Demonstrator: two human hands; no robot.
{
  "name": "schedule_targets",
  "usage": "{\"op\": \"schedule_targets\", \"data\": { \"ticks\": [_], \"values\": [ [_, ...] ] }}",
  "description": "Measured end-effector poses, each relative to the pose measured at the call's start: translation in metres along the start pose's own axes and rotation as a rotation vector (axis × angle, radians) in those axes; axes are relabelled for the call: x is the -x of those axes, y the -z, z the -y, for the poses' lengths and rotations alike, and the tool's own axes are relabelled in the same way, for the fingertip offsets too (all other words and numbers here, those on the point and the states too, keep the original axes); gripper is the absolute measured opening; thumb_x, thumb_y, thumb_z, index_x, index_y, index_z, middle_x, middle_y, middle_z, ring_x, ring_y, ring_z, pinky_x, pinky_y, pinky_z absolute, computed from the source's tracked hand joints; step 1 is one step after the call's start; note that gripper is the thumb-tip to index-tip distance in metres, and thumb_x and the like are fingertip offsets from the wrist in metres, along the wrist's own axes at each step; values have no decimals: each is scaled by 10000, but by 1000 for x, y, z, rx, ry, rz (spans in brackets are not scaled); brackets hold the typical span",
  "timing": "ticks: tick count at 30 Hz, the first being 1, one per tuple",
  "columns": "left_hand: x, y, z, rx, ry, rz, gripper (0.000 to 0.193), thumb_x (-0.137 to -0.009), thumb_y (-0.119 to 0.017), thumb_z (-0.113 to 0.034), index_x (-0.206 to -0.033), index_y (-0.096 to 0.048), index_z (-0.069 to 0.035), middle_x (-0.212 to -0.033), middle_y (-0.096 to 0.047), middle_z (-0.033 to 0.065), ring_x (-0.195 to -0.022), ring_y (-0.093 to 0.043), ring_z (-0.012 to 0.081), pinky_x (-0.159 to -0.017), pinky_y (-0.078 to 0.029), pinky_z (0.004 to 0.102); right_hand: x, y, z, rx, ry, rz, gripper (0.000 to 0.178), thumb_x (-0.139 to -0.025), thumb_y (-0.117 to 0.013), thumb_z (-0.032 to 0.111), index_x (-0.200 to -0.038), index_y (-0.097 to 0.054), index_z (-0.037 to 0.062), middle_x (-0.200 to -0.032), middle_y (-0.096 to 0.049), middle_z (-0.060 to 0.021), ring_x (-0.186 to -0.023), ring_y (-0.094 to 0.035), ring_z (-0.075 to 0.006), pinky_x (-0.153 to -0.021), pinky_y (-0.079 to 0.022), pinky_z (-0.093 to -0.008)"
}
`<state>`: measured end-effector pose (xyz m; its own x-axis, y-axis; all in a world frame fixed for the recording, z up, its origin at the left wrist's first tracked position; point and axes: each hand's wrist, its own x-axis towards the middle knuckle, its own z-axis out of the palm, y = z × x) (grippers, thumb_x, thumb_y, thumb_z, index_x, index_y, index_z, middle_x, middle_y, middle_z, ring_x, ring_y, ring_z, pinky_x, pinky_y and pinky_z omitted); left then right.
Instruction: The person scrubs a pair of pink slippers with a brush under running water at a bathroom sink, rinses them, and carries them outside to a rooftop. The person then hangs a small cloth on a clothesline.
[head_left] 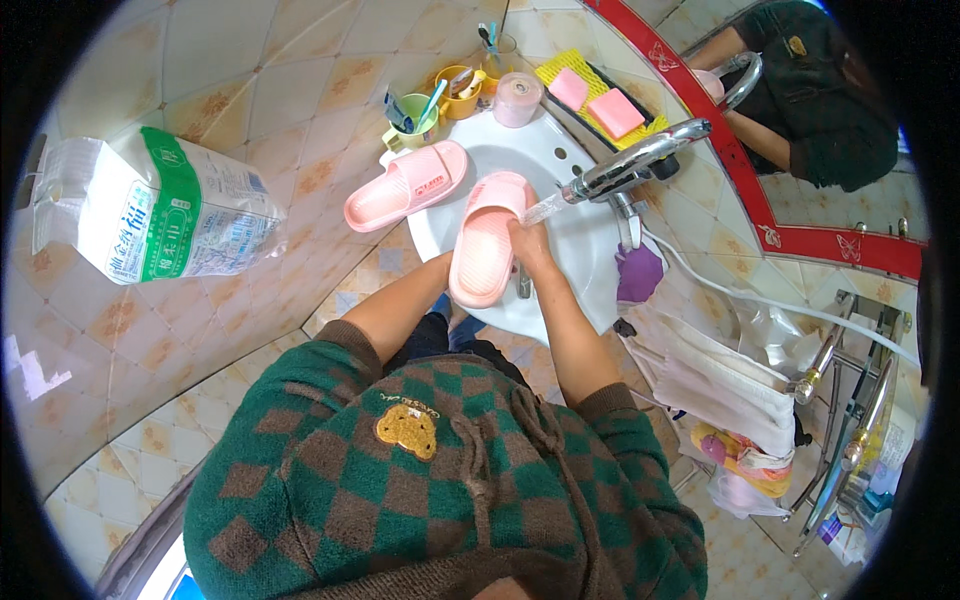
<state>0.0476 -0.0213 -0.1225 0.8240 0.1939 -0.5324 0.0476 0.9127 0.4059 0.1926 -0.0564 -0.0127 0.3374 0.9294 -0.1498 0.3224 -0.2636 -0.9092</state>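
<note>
Over the white washbasin [580, 290], I hold a pink slipper [487, 250] with its sole end toward me. My right hand [529, 245] grips its right side near the strap, close under the running water [543, 208]. On the slipper's left edge is my left hand [438, 270], its fingers hidden behind the sole. The water falls from a chrome faucet [640, 160]. The other pink slipper [408, 186] rests on the basin's left rim, its heel end sticking out past it.
Cups with toothbrushes [415, 118] and a pink round container [517, 100] stand at the back. Pink sponges [615, 113] lie on a yellow mat beside the faucet. A purple cloth [638, 272] hangs at the right rim. Towels [720, 380] hang on a metal rack. A tissue package [170, 210] is on the left wall.
</note>
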Motion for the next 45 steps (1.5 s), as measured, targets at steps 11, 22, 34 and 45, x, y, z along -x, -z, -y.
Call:
{"op": "schedule_targets", "data": {
  "ticks": [11, 22, 34, 45],
  "values": [
    [46, -69, -55, -202, -219, -258, 591, -943, -541, -481, -1407, -357, -164, -1291, -496, 57, -1158, -491, 220, -1014, -361, 484, 43, 39, -60, 253, 422, 38, 651, -840, -420, -72, -1473, -282, -1, -1488, -313, -277, -1389, -307, -405, -1151, -252, -420],
    [24, -71, -51, -223, -247, -359, 420, -971, -535, -279, -1352, -455, -120, -1172, -590, 56, -1021, -581, 185, -860, -487, 398, 37, 47, -41, 416, 403, -46, 539, -817, -459, -86, -1353, -429, -31, -1293, -519, -271, -1184, -488, -445, -1012, -387, -467],
    [12, -61, -49, -432, -376, -524, 312, -920, -554, -208, -1149, -665, -27, -903, -673, 58, -802, -642, 139, -695, -552, 289, 32, 61, -4, 535, 343, 50, 418, -753, -471, -102, -1163, -527, -45, -1112, -584, -262, -1018, -540, -456, -901, -428, -493],
    [24, -65, -63, -361, -332, -508, 339, -880, -553, -204, -1177, -667, -88, -869, -616, 0, -789, -605, 112, -776, -528, 287, 33, 65, -10, 497, 397, 16, 401, -793, -480, -66, -1188, -529, -17, -1191, -567, -238, -1052, -534, -436, -939, -426, -462]
  ]
}}
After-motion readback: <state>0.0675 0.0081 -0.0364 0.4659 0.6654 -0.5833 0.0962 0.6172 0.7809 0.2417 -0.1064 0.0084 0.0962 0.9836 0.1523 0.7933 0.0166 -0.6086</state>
